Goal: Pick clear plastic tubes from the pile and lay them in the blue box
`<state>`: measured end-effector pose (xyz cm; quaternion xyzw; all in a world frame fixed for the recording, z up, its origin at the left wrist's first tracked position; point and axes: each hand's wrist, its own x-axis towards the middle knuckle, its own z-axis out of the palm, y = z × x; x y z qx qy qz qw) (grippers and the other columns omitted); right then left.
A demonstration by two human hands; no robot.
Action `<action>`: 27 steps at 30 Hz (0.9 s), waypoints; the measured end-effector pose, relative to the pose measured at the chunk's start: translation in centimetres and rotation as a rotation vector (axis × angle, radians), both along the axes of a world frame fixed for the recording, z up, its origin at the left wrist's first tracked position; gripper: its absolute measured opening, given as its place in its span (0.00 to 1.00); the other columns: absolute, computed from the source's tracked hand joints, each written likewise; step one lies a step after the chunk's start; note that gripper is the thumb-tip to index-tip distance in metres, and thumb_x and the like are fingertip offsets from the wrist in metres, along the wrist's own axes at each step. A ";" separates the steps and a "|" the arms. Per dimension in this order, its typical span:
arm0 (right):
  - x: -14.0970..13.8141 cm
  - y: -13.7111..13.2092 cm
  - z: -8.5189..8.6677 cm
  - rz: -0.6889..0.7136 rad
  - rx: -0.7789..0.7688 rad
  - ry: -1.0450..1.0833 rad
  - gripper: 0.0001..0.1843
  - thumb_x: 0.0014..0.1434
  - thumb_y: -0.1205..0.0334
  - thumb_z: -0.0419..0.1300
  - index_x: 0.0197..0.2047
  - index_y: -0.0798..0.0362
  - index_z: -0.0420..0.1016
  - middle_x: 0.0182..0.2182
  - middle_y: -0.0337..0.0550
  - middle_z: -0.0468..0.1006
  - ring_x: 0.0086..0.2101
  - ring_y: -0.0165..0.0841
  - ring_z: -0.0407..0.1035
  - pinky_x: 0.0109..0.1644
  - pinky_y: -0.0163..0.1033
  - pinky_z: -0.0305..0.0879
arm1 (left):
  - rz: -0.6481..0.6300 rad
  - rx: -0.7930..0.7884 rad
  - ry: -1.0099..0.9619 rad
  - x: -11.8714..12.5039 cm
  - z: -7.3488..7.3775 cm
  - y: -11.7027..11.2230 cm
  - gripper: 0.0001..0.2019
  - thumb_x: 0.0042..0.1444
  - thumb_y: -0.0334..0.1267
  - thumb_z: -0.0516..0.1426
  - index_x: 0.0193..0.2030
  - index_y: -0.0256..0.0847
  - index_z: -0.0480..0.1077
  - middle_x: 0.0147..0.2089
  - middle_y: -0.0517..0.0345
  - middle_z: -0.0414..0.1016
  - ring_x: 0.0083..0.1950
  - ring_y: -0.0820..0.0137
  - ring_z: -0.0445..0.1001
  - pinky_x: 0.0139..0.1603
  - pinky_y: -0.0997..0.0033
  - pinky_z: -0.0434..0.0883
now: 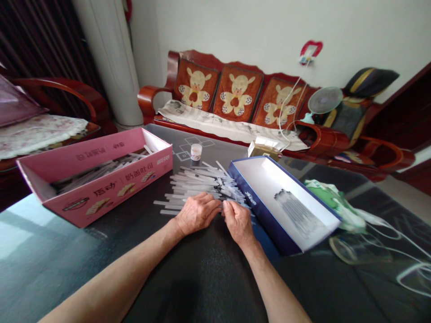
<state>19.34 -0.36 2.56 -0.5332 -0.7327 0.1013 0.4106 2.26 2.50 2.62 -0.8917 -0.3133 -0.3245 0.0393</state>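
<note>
We look down at two bare forearms reaching across a dark glass-topped table [67, 255]. The left hand [197, 214] lies palm down with its fingers curved, and its fingertips meet the near edge of a loose pile of thin clear plastic sticks [198, 184]. It does not look clenched, but we cannot tell whether it presses on any stick. The right hand [238, 223] sits just beside it, with its fingers drawn together at the same edge of the pile; we cannot tell whether they are gripping a stick or only touching. The pile lies directly ahead of both hands, with its sticks pointing in slightly different directions. Ahead and to the left of the left hand, a pink printed cardboard box [111, 179] holds more sticks. To the right of the right hand, a white box with blue edges [286, 202] holds a neat, tightly packed row of sticks [296, 213]. Beyond the pile stands a small plastic tub [196, 151], and farther right of the right hand lies a crumpled green and white cloth [333, 202]. Well beyond the table is a red wooden sofa [158, 96] with bear-patterned cushions [237, 94].
</note>
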 end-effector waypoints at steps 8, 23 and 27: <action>-0.1 -0.2 0.4 0.050 -0.100 0.075 0.22 0.66 0.53 0.47 0.23 0.52 0.65 0.19 0.38 0.70 0.23 0.29 0.64 0.29 0.34 0.58 | -0.005 0.015 0.002 0.0 0.1 0.2 0.15 0.65 0.40 0.47 0.43 0.39 0.73 0.30 0.55 0.70 0.33 0.70 0.68 0.36 0.71 0.67; -1.5 -0.4 -0.1 0.233 -0.472 0.613 0.22 0.63 0.45 0.50 0.32 0.54 0.72 0.23 0.39 0.73 0.21 0.27 0.65 0.22 0.31 0.59 | 0.129 -0.562 -0.824 0.2 0.3 0.5 0.18 0.59 0.49 0.54 0.48 0.38 0.71 0.29 0.61 0.74 0.27 0.74 0.71 0.32 0.74 0.70; -2.1 -1.3 0.6 0.361 -0.482 0.429 0.20 0.64 0.50 0.50 0.36 0.55 0.76 0.25 0.39 0.74 0.22 0.26 0.66 0.28 0.32 0.63 | -0.061 -0.943 -1.135 0.5 0.5 1.1 0.20 0.57 0.50 0.55 0.48 0.35 0.68 0.32 0.57 0.74 0.26 0.73 0.72 0.26 0.74 0.69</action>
